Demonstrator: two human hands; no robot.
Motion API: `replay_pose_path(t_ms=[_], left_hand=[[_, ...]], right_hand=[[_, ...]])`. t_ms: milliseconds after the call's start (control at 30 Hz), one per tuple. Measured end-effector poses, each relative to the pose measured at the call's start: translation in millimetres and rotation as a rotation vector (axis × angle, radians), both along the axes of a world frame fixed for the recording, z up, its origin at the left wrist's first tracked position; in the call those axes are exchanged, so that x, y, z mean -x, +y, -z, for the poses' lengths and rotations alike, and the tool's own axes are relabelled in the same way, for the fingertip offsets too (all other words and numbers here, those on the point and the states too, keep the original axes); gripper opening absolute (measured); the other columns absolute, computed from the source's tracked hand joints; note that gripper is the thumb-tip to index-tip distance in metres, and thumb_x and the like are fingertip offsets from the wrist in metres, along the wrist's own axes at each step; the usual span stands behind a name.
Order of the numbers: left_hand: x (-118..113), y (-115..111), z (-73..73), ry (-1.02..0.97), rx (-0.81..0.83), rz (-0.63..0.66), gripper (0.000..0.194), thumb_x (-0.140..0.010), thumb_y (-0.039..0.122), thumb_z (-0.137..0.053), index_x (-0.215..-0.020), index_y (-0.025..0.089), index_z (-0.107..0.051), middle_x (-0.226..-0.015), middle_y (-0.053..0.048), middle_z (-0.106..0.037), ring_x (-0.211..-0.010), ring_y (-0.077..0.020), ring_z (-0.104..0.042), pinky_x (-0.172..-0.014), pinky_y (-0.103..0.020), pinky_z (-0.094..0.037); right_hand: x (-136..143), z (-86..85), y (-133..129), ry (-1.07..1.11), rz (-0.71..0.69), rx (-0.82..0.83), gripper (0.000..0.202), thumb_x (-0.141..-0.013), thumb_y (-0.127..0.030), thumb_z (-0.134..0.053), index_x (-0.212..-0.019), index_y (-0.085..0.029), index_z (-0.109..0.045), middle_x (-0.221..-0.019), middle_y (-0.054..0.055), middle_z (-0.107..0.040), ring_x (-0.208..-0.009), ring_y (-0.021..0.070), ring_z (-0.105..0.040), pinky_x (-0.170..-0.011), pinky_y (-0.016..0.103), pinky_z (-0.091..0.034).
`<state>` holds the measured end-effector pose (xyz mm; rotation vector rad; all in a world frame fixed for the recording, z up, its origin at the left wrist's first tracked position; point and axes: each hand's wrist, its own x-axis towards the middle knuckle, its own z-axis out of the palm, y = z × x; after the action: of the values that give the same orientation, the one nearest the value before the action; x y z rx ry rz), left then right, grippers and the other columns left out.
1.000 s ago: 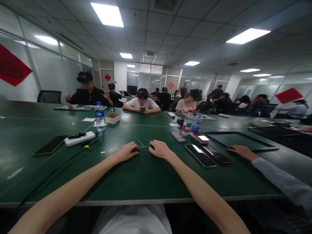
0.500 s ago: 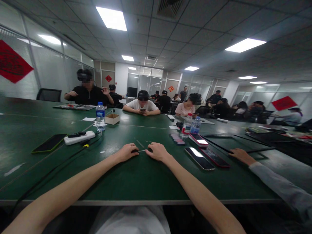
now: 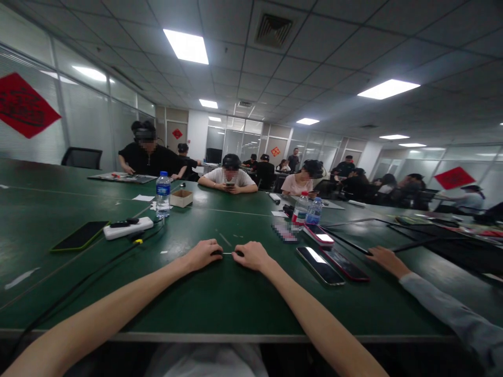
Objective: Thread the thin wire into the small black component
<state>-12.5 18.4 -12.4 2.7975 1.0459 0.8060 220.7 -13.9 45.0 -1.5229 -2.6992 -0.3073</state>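
My left hand point(image 3: 204, 255) rests on the green table point(image 3: 220, 309), its fingers curled closed. Facing it, my right hand point(image 3: 252, 255) is closed the same way, a small gap away. A thin white stick-like piece point(image 3: 227, 253) spans that gap, one end in each hand. It is too small to tell its exact kind, and its ends are hidden by my fingers. Faint scratches or thin clear strips show on the tabletop just beyond.
To the right lie several phones, one a black phone point(image 3: 320, 265), near two bottles. A co-worker's hand point(image 3: 389, 261) touches a black frame point(image 3: 346, 242). At left are a power strip point(image 3: 129, 228), a green-edged phone point(image 3: 80, 235), a water bottle point(image 3: 162, 196) and a small box point(image 3: 181, 198).
The view has tilted up slightly. My hands keep the same hold on the white piece. Across the table at left, a person's raised hands have come down toward the board.
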Motion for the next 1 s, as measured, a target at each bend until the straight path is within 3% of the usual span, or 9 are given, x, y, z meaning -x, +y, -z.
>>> replay_pose_path(t_ms=[267,667,867,1000], left_hand=[[-2.8,-7.8,-5.9,0.009,0.022,-0.015,0.026,-0.087,0.038,-0.055,-0.105,0.022,-0.062,-0.102,-0.004,-0.065,-0.093,-0.0187,-0.061,-0.082,-0.029,-0.045],[-3.9,-3.6,-1.7,0.02,0.055,-0.106,0.027,-0.084,0.043,-0.058,-0.102,0.023,-0.063,-0.098,-0.002,-0.068,-0.091,-0.0198,-0.063,-0.08,-0.029,-0.045],[-5.5,-5.9,-4.4,-0.008,0.108,-0.094,0.026,-0.084,0.041,-0.058,-0.101,0.023,-0.061,-0.1,-0.003,-0.067,-0.091,-0.0198,-0.063,-0.079,-0.03,-0.046],[-8.8,-2.3,-3.0,-0.064,0.159,-0.126,0.032,-0.08,0.04,-0.063,-0.106,0.022,-0.055,-0.097,-0.002,-0.068,-0.089,-0.0207,-0.064,-0.076,-0.03,-0.047]], right_hand=[[1.1,-2.3,-4.0,0.018,0.005,0.011,0.048,-0.09,-0.059,-0.035,-0.099,-0.025,-0.068,-0.081,0.005,-0.07,-0.073,0.0174,-0.065,-0.065,0.024,-0.044],[-1.1,-2.8,-5.6,-0.017,0.001,-0.039,0.055,-0.089,-0.065,-0.034,-0.1,-0.024,-0.068,-0.084,0.007,-0.07,-0.078,0.0193,-0.065,-0.069,0.025,-0.043],[-6.1,-0.8,-3.9,0.091,-0.031,0.012,0.054,-0.088,-0.065,-0.036,-0.097,-0.023,-0.069,-0.081,0.005,-0.07,-0.074,0.0165,-0.064,-0.066,0.022,-0.042],[-4.0,-3.7,-2.9,0.306,-0.05,-0.037,0.053,-0.093,-0.058,-0.031,-0.095,-0.022,-0.069,-0.084,0.003,-0.07,-0.075,0.0142,-0.061,-0.067,0.021,-0.039]])
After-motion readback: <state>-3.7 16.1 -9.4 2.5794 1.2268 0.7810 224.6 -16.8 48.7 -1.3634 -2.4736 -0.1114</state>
